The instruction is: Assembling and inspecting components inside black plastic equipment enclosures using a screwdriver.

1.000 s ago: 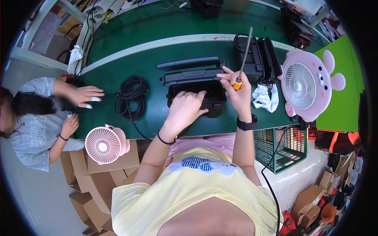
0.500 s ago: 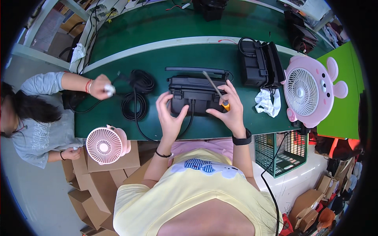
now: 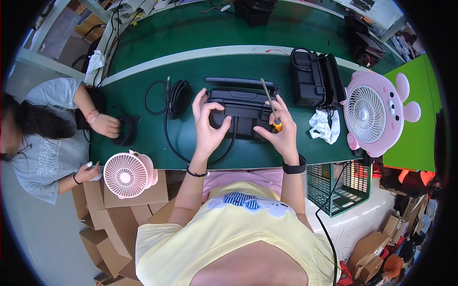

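Observation:
A black plastic case [image 3: 244,125] with a latched lid rests on the green bench in front of me. My left hand [image 3: 210,119] grips its left side, fingers curled over the upper edge and thumb on the near face. A screwdriver [image 3: 268,97] with an orange handle is tucked in my right hand [image 3: 282,127], its shaft pointing away from me. That hand's thumb and fingers also rest on the case's right side. A black cable [image 3: 235,136] runs from the case's near face, loops left and leads to a coiled cable [image 3: 180,98]. Behind the case lies a flat black bar [image 3: 238,81].
A co-worker's hand [image 3: 106,125] is on a second cable coil [image 3: 126,131] at the left. Around the bench stand a small pink fan [image 3: 125,175], a pink animal-shaped fan [image 3: 366,113], another black case [image 3: 307,78], a white cloth [image 3: 324,126] and a green crate [image 3: 338,188].
The co-worker's hand has come down onto one cable coil, now farther left. The case has shifted slightly right under my hands, and my left fingers have moved up over its edge.

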Demonstrator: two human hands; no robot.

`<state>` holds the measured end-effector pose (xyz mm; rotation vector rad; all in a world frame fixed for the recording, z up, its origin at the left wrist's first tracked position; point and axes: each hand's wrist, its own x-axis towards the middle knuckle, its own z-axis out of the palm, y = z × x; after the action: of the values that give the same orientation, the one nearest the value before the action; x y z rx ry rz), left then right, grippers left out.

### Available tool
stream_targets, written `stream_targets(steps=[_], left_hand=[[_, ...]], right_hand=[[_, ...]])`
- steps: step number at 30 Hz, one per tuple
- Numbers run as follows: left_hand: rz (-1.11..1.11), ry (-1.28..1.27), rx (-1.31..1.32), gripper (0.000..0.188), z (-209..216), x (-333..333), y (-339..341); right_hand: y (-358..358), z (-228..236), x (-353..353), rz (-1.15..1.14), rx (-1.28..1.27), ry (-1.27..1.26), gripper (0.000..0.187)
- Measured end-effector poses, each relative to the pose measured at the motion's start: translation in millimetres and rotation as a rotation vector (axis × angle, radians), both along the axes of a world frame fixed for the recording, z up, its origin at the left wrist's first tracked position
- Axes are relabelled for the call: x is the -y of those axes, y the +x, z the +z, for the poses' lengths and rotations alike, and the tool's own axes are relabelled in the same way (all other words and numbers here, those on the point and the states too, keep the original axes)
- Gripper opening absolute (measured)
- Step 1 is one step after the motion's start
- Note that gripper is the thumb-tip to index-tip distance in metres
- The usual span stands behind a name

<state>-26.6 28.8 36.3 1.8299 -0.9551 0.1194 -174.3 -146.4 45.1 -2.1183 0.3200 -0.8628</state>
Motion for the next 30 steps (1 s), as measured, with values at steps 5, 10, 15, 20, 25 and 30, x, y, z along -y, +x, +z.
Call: stream_targets(steps=[5,10,15,20,25,30], left_hand=[[0.025,-0.115,-0.063,0.049,-6,3,-3],[0.065,-0.362,-0.253,0.052,-8,8,-8],[0.143,-0.181,-0.266,0.048,2,-1,-9],[0.165,-0.144,-0.225,0.042,3,-3,-7],[0.118,-0.270,-0.296,0.038,-1,-6,-5],[0.231,-0.231,-0.180,0.018,14,3,11]], right_hand=[[3,2,4,-0.001,-0.017,0.020,0.043],[4,5,3,0.011,-0.035,0.056,0.044],[2,5,3,0.022,-0.039,0.073,0.045],[1,2,2,0.031,-0.046,0.090,0.046],[1,-2,1,0.030,0.005,0.068,0.044],[-1,-3,-1,0.033,0.012,0.056,0.044]])
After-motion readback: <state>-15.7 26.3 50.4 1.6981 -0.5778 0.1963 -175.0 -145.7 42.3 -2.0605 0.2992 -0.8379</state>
